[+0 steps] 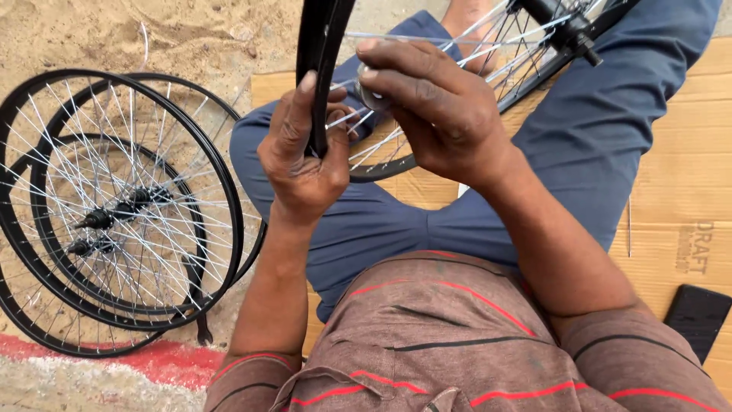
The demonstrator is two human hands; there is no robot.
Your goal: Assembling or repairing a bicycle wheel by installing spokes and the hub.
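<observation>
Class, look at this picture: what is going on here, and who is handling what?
A person sits on cardboard with a black bicycle wheel over their lap. The left hand grips its rim, while the right hand pinches a small metal tool among the spokes. A stack of finished-looking wheels lies on the sand beside them.

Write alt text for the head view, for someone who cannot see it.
A seated person's left hand grips the black rim of a spoked bicycle wheel held upright over the lap, while the right hand pinches a small silver part among its spokes. A stack of finished wheels lies on the sand to the left.
</observation>
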